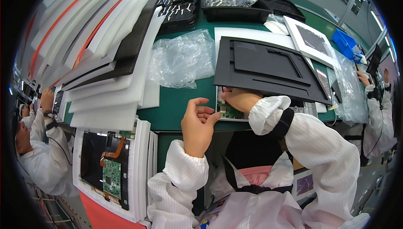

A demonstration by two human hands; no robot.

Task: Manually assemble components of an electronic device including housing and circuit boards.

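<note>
The right hand (pixel 241 99) is lying low over a green circuit board (pixel 231 112) at the centre of the frame, just under the lower edge of a black panel (pixel 266 67). Its fingertips are bunching near the board's upper left corner — whether they are gripping anything, I cannot tell. The left hand (pixel 199 124) is hovering just left of the board, its thumb and forefinger standing apart with nothing visible between them; the thumb tip is pointing at the board's near edge, contact unclear.

The step in hand is looking like fine finger work at the board's left end. The next move there is probably calling for a light touch and clearance from the panel, whose edge is partly screening the board.

Farther out, a clear plastic bag (pixel 182 59) is lying on the green table (pixel 172 105) at upper centre. White foam sheets (pixel 105 115) are leaning across the upper left, and an opened display unit (pixel 91 155) is sitting at lower left, showing its own board (pixel 112 177) and orange ribbon cable (pixel 114 155). A black bin (pixel 235 14) is holding bagged items at the top — a white-framed panel (pixel 291 25) is lying to its right.
</note>
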